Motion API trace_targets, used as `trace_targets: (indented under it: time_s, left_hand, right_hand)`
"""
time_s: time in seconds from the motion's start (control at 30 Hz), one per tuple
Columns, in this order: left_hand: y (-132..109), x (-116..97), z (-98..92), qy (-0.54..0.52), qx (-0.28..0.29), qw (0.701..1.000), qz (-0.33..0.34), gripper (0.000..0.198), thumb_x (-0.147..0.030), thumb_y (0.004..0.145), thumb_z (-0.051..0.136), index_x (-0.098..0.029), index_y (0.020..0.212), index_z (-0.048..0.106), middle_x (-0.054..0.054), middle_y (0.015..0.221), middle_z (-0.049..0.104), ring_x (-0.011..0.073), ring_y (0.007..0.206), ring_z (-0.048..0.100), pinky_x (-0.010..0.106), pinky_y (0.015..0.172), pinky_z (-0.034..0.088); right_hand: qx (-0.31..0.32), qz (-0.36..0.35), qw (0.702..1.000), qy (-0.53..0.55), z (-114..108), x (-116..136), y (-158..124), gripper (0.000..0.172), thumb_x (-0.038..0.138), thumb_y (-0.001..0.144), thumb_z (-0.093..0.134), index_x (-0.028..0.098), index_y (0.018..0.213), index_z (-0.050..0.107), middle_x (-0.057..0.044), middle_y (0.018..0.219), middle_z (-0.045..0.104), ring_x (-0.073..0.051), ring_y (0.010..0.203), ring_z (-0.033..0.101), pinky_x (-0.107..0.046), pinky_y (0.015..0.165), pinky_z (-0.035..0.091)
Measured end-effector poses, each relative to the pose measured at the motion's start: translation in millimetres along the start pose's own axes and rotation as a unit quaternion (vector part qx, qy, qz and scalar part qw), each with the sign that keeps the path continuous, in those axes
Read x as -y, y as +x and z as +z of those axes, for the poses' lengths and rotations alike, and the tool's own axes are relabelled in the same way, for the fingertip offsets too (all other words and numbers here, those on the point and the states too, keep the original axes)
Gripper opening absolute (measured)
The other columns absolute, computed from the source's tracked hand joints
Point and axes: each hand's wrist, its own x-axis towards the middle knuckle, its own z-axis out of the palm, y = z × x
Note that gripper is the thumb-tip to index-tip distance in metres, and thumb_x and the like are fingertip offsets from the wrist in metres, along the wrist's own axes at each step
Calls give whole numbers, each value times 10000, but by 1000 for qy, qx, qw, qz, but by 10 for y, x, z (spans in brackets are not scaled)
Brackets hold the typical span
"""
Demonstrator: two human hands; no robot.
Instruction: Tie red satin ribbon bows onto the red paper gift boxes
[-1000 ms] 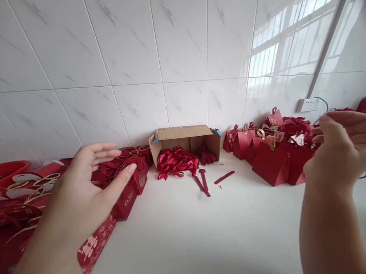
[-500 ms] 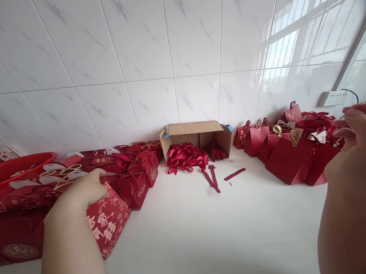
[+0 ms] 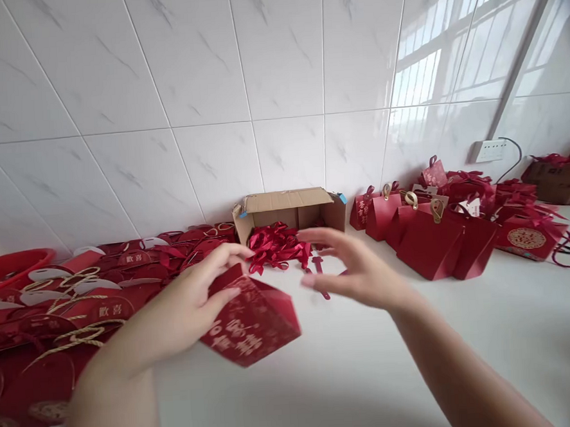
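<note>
A red gift box (image 3: 253,322) with pale pink characters is tilted above the white counter, its top unfastened. My left hand (image 3: 207,292) grips it at the upper left, thumb on the printed face and fingers behind. Just to the right of the box, my right hand (image 3: 351,270) hovers with thumb and fingers apart, holding nothing. Beyond the hands, dark red straps (image 3: 320,279) lie on the counter, partly hidden by the right hand. Red ribbons (image 3: 280,243) spill out of a cardboard box (image 3: 287,200) against the wall.
Rows of red gift boxes (image 3: 118,259) fill the left side, with a red basin (image 3: 15,261) behind. More red gift bags (image 3: 429,240) stand at the right, beside a box with a round gold emblem (image 3: 525,237). A power socket (image 3: 488,151) is on the tiled wall.
My left hand has brought the printed gift box from the left rows toward the middle. My right hand has come in from the right edge to beside it. The view has shifted right.
</note>
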Motion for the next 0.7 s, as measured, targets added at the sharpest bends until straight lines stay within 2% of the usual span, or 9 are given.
trace_targets:
  time_s: [0.07,0.13,0.23,0.33,0.37,0.43,0.53,0.6,0.7]
  left_hand:
    - [41,-73,164,-58,34,997,39,374,-291,875,505,-356,1242,472,8,1205,585,199,1133,556,348,957,473]
    - [62,-127,277,-104,5,993,61,418,-289,889,487,-363,1292,403,21,1255,538,190,1161,533,336,970,470]
    - [77,-190,337,-85,-77,990,81,433,-296,860,540,-337,1272,412,30,1311,482,203,1206,490,347,994,453]
    - [91,-240,313,-65,-168,981,70,379,-309,782,649,-275,1132,508,37,1246,530,232,1188,497,361,978,453]
    - [94,-254,300,-87,-172,980,56,345,-321,769,666,-260,1080,530,38,1188,569,234,1130,538,351,926,482]
    - [96,-278,284,-161,-138,977,17,280,-358,777,659,-242,1008,552,31,1013,642,211,932,625,313,770,528]
    - [90,-299,296,-261,-80,962,-28,234,-394,802,631,-216,943,575,9,764,650,172,688,633,275,616,512]
    - [85,-312,335,-323,-77,943,-33,210,-386,804,635,-201,895,589,2,708,632,161,659,623,261,599,505]
    - [83,-350,439,-429,-108,896,-21,168,-354,807,640,-200,828,576,-8,720,630,140,665,614,235,595,505]
  right_hand:
    - [67,11,998,5,180,-28,23,643,406,662,769,251,1238,527,-70,1259,578,-254,1137,546,-392,928,474]
    - [87,31,995,36,277,-41,35,510,410,690,748,224,1135,583,-67,1115,651,-240,996,617,-374,830,516]
    - [53,68,988,129,269,-30,34,305,385,739,711,199,964,621,-44,922,688,-208,811,662,-328,684,542]
    - [-15,96,966,240,178,2,26,304,373,723,732,202,945,615,-40,925,687,-200,799,674,-311,668,553]
    - [-33,104,957,270,152,12,24,312,372,720,738,203,950,613,-42,932,687,-201,801,677,-313,671,556]
    - [-47,117,940,316,120,24,21,324,365,712,747,202,958,613,-49,929,691,-206,793,681,-320,670,562]
    - [-53,116,928,351,118,27,16,308,343,702,761,195,931,618,-50,896,697,-207,766,684,-320,659,566]
    - [-61,107,925,360,138,27,9,289,328,700,766,194,911,619,-46,879,699,-204,755,684,-314,648,568]
    - [-66,107,919,375,197,40,-7,291,324,708,761,197,923,611,-47,886,697,-208,765,683,-323,653,572]
